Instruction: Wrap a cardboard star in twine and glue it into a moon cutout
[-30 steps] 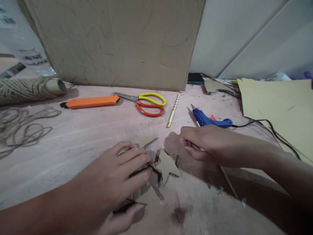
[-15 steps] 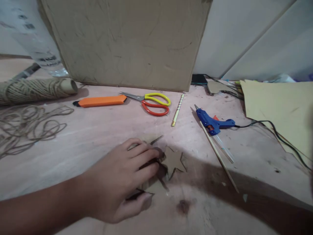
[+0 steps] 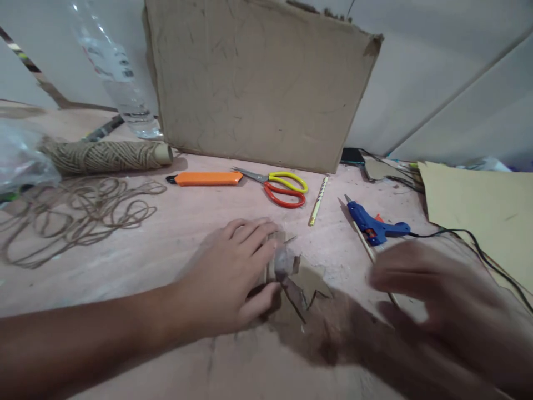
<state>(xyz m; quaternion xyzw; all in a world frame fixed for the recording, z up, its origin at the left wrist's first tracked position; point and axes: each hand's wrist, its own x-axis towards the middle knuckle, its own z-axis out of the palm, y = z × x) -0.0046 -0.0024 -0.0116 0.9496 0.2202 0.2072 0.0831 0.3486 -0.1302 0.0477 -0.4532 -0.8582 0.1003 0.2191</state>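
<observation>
My left hand (image 3: 239,264) rests on the table with fingers and thumb curled around a small cardboard piece (image 3: 272,269), much of it hidden under the fingers. Just right of its fingertips lies a cardboard star (image 3: 312,280), partly in shadow. My right hand (image 3: 445,305), smeared by motion, is over the right side of the table; its fingers cannot be made out clearly. Beyond it lies a blue glue gun (image 3: 375,225) with a black cord. A thin wooden stick (image 3: 363,241) runs from beside the gun and passes partly behind that hand.
Farther back lie an orange utility knife (image 3: 208,178), scissors (image 3: 287,189) and a pencil (image 3: 318,201). Loose twine (image 3: 87,214) and a twine roll (image 3: 112,157) are at left, near a plastic bottle (image 3: 133,105). A cardboard panel (image 3: 258,83) stands behind; cardboard sheets (image 3: 483,208) lie right.
My right hand has come into view from the right, moving over the stick near the glue gun. My left hand stays at the cardboard pieces, while the whole view has shifted.
</observation>
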